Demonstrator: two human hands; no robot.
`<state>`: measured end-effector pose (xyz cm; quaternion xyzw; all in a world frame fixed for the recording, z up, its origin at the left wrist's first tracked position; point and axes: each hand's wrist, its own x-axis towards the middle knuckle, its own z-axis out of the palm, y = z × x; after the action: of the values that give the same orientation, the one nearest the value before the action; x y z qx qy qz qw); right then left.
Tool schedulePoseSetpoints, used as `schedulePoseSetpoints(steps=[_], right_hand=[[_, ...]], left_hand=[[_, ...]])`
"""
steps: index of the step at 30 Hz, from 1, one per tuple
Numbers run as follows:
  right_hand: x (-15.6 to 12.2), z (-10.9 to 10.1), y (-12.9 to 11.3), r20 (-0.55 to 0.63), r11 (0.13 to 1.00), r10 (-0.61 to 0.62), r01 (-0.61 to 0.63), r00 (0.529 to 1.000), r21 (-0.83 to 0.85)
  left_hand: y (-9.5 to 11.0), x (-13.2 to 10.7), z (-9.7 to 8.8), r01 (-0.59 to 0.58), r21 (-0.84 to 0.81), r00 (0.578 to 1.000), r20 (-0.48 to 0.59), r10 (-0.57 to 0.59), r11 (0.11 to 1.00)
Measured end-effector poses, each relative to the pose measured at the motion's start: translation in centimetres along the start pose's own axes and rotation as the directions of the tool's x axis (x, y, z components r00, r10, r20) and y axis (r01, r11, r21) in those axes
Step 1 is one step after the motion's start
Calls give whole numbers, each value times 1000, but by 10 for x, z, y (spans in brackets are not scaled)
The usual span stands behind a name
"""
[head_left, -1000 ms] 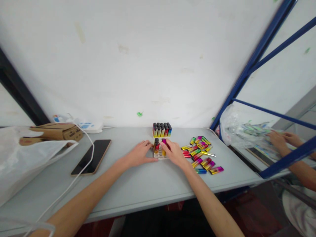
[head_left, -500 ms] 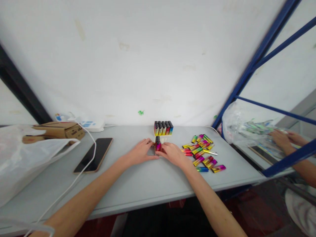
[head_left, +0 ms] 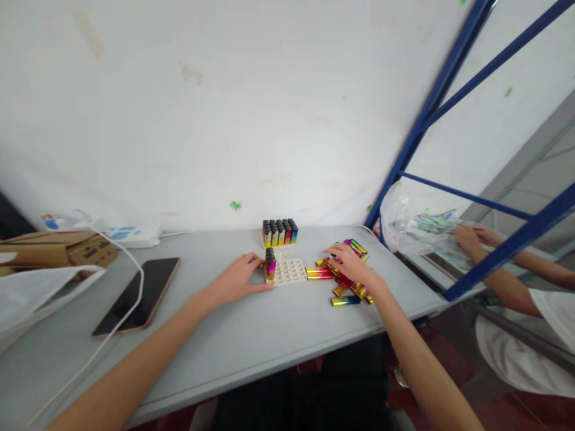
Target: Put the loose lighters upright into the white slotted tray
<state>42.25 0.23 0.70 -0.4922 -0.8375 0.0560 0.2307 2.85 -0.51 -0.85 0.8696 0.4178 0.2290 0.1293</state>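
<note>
The left hand lies flat on the bench with its fingers loosely spread, gripping nothing, and its fingertips sit against the left side of a white tray. A few upright lighters stand in that tray's left end. The right hand rests palm down on the loose lighters heaped toward the bench's right edge; whether it grips one cannot be told. Behind the tray, near the back edge, stands a full tray of lighters. Toward the left edge lie a phone, a white cable and a cardboard box. Past the right edge a co-worker's hands work at a plastic bag
</note>
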Motion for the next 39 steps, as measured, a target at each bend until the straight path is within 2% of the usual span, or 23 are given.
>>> schedulePoseSetpoints(steps=[4, 7, 9, 12, 16, 18, 22, 26, 28, 30, 31, 33, 37, 39], right_hand=[[11, -3, 13, 125, 998, -56, 60, 991, -25], [19, 0, 12, 143, 999, -29, 34, 989, -28], [20, 3, 8, 89, 1000, 1, 1, 996, -13], [20, 9, -2, -56, 993, 91, -86, 994, 75], [30, 17, -25, -226, 943, 233, -163, 946, 291], [41, 20, -40, -264, 878, 307, -165, 915, 450], [62, 31, -79, -173, 626, 402, -132, 899, 768], [65, 49, -117, -89, 484, 296, -69, 951, 873], [61, 58, -131, 17, 402, 274, -131, 962, 906], [56, 67, -140, 104, 342, 310, -213, 945, 915], [54, 70, -142, 118, 338, 338, -237, 934, 911], [52, 75, -143, 87, 392, 381, -246, 921, 886], [50, 78, -138, -85, 607, 417, -207, 905, 767], [49, 78, -137, -150, 678, 404, -186, 902, 712]], left_hand=[[1, 0, -1, 16, -16, 1000, 0, -16, 1000], [1, 1, -1, 14, -18, 1000, 4, -14, 1000], [1, 0, -1, 2, -14, 1000, -7, -2, 1000], [1, 0, -1, 5, -7, 1000, -14, -5, 1000], [3, -1, -2, 15, -4, 1000, 1, -15, 1000], [4, -1, -2, 16, 1, 1000, 10, -16, 1000], [2, -1, 0, 3, 6, 1000, 5, -3, 1000], [-2, -1, 3, -14, 11, 1000, -4, 14, 1000], [-2, -2, 3, -23, 10, 1000, -9, 24, 1000], [0, -2, 2, -25, 12, 1000, -13, 25, 1000], [0, -2, 2, -21, 15, 1000, -13, 22, 1000], [2, -3, 1, -12, 22, 1000, -9, 12, 1000], [2, -2, 1, -7, 6, 1000, -1, 7, 1000], [2, -1, 2, -9, 2, 1000, -4, 9, 1000]])
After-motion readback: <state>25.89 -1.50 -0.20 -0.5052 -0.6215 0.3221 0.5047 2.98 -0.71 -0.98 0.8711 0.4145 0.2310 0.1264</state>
